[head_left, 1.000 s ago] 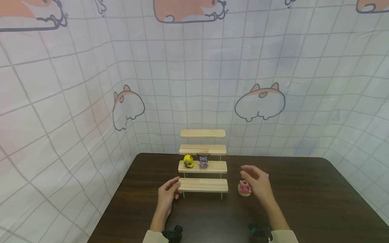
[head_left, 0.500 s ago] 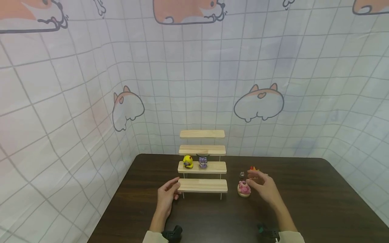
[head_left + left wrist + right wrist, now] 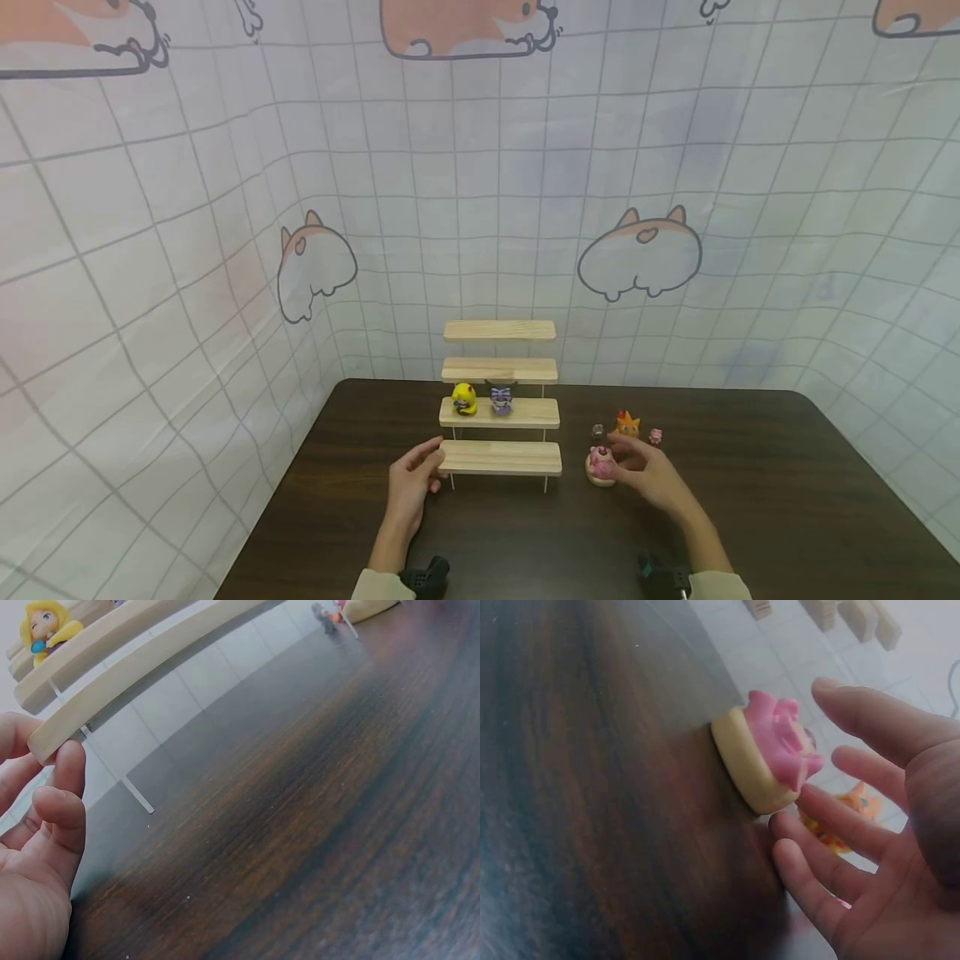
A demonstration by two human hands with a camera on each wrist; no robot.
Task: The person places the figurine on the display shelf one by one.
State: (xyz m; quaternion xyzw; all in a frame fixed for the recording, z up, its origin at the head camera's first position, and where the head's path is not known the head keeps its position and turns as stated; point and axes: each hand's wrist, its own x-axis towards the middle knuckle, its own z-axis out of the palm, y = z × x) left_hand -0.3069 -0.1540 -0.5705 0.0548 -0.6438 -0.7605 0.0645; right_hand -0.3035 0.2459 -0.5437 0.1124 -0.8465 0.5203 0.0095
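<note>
A tiered wooden display stand (image 3: pixel 500 457) stands on the dark table. My left hand (image 3: pixel 411 483) holds the left end of its lowest board, fingers at the edge in the left wrist view (image 3: pixel 45 817). To the right of the stand sits a pink figurine on a round cream base (image 3: pixel 601 467). My right hand (image 3: pixel 658 477) is beside it; in the right wrist view the thumb and fingers are spread around the pink figurine (image 3: pixel 754 761) without closing on it. Whether a fingertip touches its base is unclear.
On the third board down are a yellow-haired figurine (image 3: pixel 464 399) and a purple figurine (image 3: pixel 501 400). Behind my right hand stand an orange figurine (image 3: pixel 627 423), a small pink figurine (image 3: pixel 656 437) and a small grey figurine (image 3: pixel 597 432). A grid-patterned curtain (image 3: pixel 480 208) rises behind the table (image 3: pixel 787 483).
My right hand has moved right and lower, coming down beside the pink figurine and uncovering the orange, grey and small pink figurines. My left hand has stayed at the lowest board.
</note>
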